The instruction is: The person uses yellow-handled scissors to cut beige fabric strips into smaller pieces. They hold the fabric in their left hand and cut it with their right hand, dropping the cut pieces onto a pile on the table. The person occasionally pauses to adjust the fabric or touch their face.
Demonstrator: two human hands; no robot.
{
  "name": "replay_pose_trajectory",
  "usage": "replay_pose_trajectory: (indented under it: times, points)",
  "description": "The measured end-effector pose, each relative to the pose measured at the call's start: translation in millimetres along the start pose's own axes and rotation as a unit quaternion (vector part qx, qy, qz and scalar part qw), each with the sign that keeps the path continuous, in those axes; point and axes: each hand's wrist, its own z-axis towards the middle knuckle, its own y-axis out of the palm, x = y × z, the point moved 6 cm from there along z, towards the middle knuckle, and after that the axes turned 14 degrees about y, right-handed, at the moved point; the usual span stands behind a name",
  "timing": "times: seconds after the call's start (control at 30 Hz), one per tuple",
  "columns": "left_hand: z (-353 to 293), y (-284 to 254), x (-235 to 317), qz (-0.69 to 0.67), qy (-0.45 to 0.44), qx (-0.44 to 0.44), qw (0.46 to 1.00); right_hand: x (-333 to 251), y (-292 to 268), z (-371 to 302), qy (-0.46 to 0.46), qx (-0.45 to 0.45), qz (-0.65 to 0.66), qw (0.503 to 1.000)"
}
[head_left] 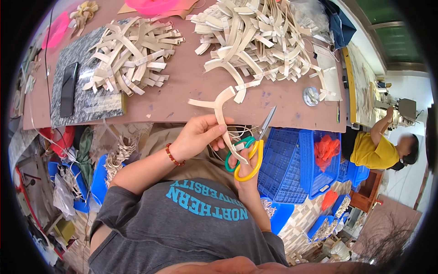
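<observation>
My left hand [197, 137] pinches a cream Y-shaped strap [219, 109] between thumb and fingers. Two arms of the strap reach up over the table's near edge, and its tail hangs down toward my right hand [247, 172]. That hand has its fingers through the loops of a pair of scissors [260, 157], one handle yellow and the other green. The blades point up and to the right, away from the strap. The strap's lower end lies in front of the handles; whether my right fingers also touch it is hard to tell.
On the brown table [169, 107] lie a large strap pile [255, 41] and a smaller strap pile [132, 55]. A phone [69, 89] rests on a grey stone slab [86, 68]. Blue crates [285, 160] stand below at right. Farther right, a person in yellow [376, 150] works.
</observation>
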Motion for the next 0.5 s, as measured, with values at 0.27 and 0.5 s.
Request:
replay_pose_trajectory:
  times: [0.27,0.5]
  points:
    - [6.3,-17.1,0.3,0.004,0.062,0.078,0.995,0.4,-8.8,2.0,-0.059,0.004,0.002,0.998]
    - [6.1,-20.2,-3.6,-0.002,0.069,0.094,0.993,-8.2,-0.6,1.0,-0.049,0.006,-0.033,0.998]
